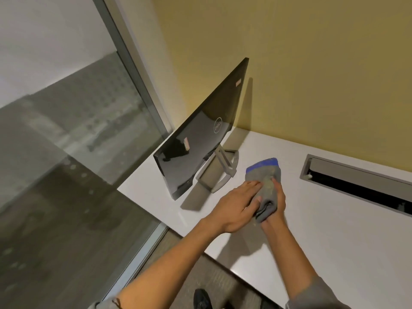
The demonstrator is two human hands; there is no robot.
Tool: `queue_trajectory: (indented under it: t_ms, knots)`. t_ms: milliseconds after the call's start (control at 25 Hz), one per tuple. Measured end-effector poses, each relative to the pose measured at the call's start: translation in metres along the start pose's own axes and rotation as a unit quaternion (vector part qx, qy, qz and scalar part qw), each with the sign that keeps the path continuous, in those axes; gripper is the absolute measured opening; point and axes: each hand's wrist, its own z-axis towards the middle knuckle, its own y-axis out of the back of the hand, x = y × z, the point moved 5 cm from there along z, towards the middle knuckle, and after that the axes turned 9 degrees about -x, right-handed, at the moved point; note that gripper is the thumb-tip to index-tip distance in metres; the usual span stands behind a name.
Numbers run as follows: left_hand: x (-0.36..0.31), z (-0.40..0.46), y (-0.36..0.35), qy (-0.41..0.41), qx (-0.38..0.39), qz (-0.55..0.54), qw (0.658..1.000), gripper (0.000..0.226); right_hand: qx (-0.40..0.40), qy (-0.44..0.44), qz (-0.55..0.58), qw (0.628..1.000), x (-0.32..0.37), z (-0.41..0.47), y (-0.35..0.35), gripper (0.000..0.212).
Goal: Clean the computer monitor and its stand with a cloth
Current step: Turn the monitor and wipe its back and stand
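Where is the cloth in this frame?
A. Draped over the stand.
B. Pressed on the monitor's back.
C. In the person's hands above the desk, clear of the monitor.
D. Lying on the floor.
C: the right hand grips the cloth and the left hand rests on it, over the desk, beside the stand.

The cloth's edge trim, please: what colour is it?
Blue trim on a grey cloth, clearest in the head view.

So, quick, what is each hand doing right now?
Left hand: open, straight fingers resting on the cloth.
Right hand: closed, fingers curled round the same cloth.
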Motion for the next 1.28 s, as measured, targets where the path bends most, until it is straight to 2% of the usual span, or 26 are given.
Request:
queue_trajectory:
  t_ms: [120, 240, 320, 400, 520, 600, 760, 880, 1000, 1120, 1160, 1200, 1240, 1280]
  knots:
    - [-0.006, -0.003, 0.041, -0.057, -0.029, 0.041, 0.997, 0.048, 0.136, -0.075, 0.114, 0.981, 0.003, -0.033, -0.047, 0.040]
    - [-0.013, -0.012, 0.094, -0.099, -0.096, 0.108, 0.985, 0.046, 0.194, -0.091, 0.076, 0.974, -0.006, -0.051, -0.076, 0.037]
    - [-0.012, -0.022, 0.132, -0.107, -0.169, 0.126, 0.972, 0.039, 0.180, 0.025, 0.032, 0.983, -0.009, -0.053, -0.090, 0.027]
    - [-0.009, -0.032, 0.166, -0.114, -0.233, 0.140, 0.956, 0.034, 0.150, 0.198, -0.053, 0.967, -0.006, -0.062, -0.105, 0.045]
    - [0.006, -0.041, 0.206, -0.116, -0.292, 0.148, 0.938, 0.031, 0.180, 0.386, -0.142, 0.894, -0.008, -0.091, -0.136, 0.059]
    - [0.015, -0.042, 0.224, -0.120, -0.320, 0.148, 0.928, 0.031, 0.224, 0.453, -0.172, 0.846, -0.017, -0.107, -0.157, 0.063]
    - [0.028, -0.042, 0.248, -0.138, -0.379, 0.160, 0.901, 0.028, 0.212, 0.507, -0.234, 0.802, -0.038, -0.123, -0.182, 0.065]
    - [0.034, -0.041, 0.263, -0.146, -0.413, 0.158, 0.885, 0.027, 0.185, 0.564, -0.325, 0.736, -0.053, -0.128, -0.184, 0.052]
    - [0.039, -0.039, 0.266, -0.157, -0.403, 0.155, 0.888, 0.029, 0.141, 0.619, -0.393, 0.666, -0.063, -0.133, -0.177, 0.044]
    - [0.047, -0.030, 0.266, -0.158, -0.368, 0.140, 0.906, 0.029, 0.127, 0.675, -0.389, 0.614, -0.076, -0.140, -0.159, 0.040]
    - [0.050, -0.024, 0.265, -0.154, -0.348, 0.129, 0.916, 0.030, 0.126, 0.684, -0.365, 0.619, -0.081, -0.140, -0.150, 0.041]
    - [0.054, -0.017, 0.263, -0.150, -0.323, 0.118, 0.927, 0.032, 0.119, 0.674, -0.323, 0.654, -0.084, -0.138, -0.141, 0.045]
    - [0.057, -0.011, 0.260, -0.147, -0.294, 0.112, 0.938, 0.033, 0.099, 0.632, -0.263, 0.722, -0.086, -0.133, -0.132, 0.051]
    - [0.059, -0.005, 0.257, -0.144, -0.266, 0.116, 0.946, 0.034, 0.066, 0.552, -0.191, 0.809, -0.087, -0.125, -0.125, 0.055]
